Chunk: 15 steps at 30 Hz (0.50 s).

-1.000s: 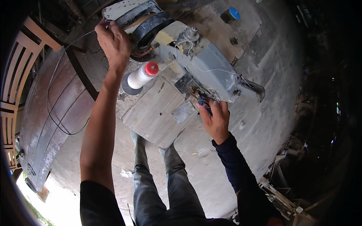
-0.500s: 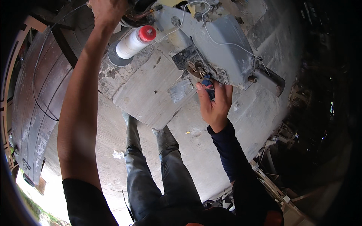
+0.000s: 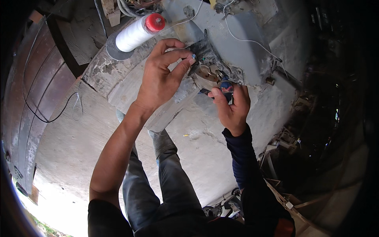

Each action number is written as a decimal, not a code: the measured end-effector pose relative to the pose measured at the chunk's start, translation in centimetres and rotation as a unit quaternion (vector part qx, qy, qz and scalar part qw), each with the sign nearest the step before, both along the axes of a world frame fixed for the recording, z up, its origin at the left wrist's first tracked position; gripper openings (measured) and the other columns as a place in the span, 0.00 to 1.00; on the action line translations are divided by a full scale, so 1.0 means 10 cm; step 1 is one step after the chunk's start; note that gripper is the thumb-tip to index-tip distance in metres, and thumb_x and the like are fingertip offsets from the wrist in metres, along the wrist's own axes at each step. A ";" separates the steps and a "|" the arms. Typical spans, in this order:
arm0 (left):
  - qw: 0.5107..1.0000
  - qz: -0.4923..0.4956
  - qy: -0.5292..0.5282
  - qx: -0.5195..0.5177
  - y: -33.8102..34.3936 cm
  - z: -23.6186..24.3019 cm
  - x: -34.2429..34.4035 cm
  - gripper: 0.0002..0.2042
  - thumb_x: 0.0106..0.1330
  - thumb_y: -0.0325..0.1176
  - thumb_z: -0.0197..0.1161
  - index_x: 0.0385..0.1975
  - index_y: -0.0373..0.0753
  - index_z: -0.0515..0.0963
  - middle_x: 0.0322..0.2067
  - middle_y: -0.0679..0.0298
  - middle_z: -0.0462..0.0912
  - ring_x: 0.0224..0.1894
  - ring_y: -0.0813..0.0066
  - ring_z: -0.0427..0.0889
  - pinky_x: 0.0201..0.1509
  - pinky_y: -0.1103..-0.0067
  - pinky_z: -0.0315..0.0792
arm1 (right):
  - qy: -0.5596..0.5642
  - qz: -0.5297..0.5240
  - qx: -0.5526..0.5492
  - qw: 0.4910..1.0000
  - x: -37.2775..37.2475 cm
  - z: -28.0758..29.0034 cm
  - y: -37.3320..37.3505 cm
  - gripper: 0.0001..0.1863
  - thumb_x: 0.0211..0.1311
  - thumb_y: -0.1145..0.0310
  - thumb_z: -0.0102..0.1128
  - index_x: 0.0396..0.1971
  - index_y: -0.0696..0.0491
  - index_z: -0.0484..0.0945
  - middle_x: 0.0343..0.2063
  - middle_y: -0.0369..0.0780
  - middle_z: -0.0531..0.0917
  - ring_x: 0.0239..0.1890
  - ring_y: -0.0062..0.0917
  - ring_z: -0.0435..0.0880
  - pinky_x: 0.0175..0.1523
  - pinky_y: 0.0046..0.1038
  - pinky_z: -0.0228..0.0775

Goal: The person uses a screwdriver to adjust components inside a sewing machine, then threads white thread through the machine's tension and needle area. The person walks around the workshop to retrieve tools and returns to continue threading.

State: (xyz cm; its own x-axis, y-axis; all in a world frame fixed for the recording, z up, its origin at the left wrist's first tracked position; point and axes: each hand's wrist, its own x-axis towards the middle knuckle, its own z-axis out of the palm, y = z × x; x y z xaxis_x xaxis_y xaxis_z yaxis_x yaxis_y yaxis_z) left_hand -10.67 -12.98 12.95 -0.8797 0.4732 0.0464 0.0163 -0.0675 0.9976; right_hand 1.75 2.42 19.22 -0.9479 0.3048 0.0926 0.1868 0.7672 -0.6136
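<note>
Beside the lower edge of a grimy grey machine body [image 3: 244, 33], my left hand [image 3: 164, 77] pinches near a dark fitting [image 3: 207, 51], closed on something small and bluish that I cannot make out. My right hand [image 3: 233, 108] grips a metal hand tool with a blue handle [image 3: 226, 87], its head against the machine's underside, just below and right of my left fingertips; the fingers partly hide it. A white thread cone with a red cap [image 3: 136, 34] stands on a round dark base above my left hand. Thin white cord [image 3: 248, 40] runs loosely over the machine.
The worn board [image 3: 122, 91] under the machine ends above my legs and the concrete floor [image 3: 79, 142]. At the left are curved brown planks [image 3: 31, 110] with a black cable. Dark clutter and wooden pieces [image 3: 292, 205] lie along the right.
My left hand has come down from the machine's upper left to beside the tool in my right hand. The machine sits higher in the view, its top now cut off.
</note>
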 end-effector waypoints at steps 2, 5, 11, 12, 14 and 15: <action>0.999 -0.034 -0.003 -0.004 0.04 -0.03 -0.11 0.07 0.59 0.26 0.65 0.37 0.36 0.81 0.43 0.64 0.74 0.46 0.75 0.74 0.52 0.80 0.67 | -0.010 0.018 -0.023 1.000 0.02 0.03 0.07 0.11 0.53 0.68 0.68 0.27 0.56 0.75 0.22 0.40 0.78 0.24 0.31 0.75 0.31 0.29 0.64; 0.998 -0.056 0.010 0.033 0.11 -0.12 -0.20 0.07 0.57 0.28 0.67 0.35 0.37 0.83 0.36 0.62 0.73 0.38 0.71 0.74 0.44 0.78 0.69 | -0.035 0.017 -0.047 0.998 0.06 0.06 0.13 0.11 0.53 0.68 0.68 0.28 0.56 0.75 0.24 0.40 0.79 0.26 0.31 0.77 0.33 0.28 0.65; 0.981 -0.176 0.062 -0.047 0.16 -0.16 -0.43 0.07 0.59 0.29 0.66 0.36 0.38 0.83 0.34 0.68 0.69 0.38 0.78 0.71 0.44 0.80 0.66 | -0.024 -0.013 -0.081 0.996 0.02 0.07 0.03 0.10 0.54 0.70 0.68 0.29 0.57 0.75 0.25 0.39 0.78 0.27 0.30 0.76 0.34 0.28 0.65; 0.980 -0.179 0.072 -0.049 0.16 -0.16 -0.47 0.07 0.59 0.30 0.66 0.36 0.40 0.84 0.34 0.66 0.69 0.38 0.75 0.71 0.44 0.80 0.67 | -0.021 -0.014 -0.072 0.997 0.01 0.07 0.03 0.10 0.54 0.70 0.67 0.29 0.57 0.75 0.25 0.39 0.78 0.27 0.29 0.76 0.34 0.28 0.65; 0.977 -0.188 0.090 -0.054 0.15 -0.14 -0.52 0.08 0.57 0.31 0.66 0.36 0.44 0.84 0.32 0.64 0.70 0.36 0.71 0.72 0.42 0.79 0.67 | -0.018 -0.019 -0.060 0.998 0.02 0.05 0.01 0.10 0.54 0.71 0.67 0.30 0.57 0.74 0.25 0.39 0.78 0.27 0.28 0.76 0.34 0.28 0.66; 0.975 -0.195 0.091 -0.057 0.14 -0.13 -0.52 0.08 0.57 0.31 0.66 0.36 0.44 0.84 0.32 0.64 0.70 0.37 0.70 0.73 0.43 0.78 0.67 | -0.017 -0.022 -0.056 0.998 0.03 0.03 0.00 0.10 0.55 0.71 0.67 0.31 0.57 0.74 0.26 0.39 0.78 0.28 0.28 0.76 0.35 0.27 0.66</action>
State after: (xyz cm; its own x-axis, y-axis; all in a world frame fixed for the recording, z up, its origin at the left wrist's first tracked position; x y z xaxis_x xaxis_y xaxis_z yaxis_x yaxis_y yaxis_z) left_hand -15.82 -11.59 11.69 -0.6142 0.7810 0.1135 0.1892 0.0061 0.9819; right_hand 2.09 2.43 19.57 -0.9356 0.3522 0.0234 0.2406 0.6849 -0.6878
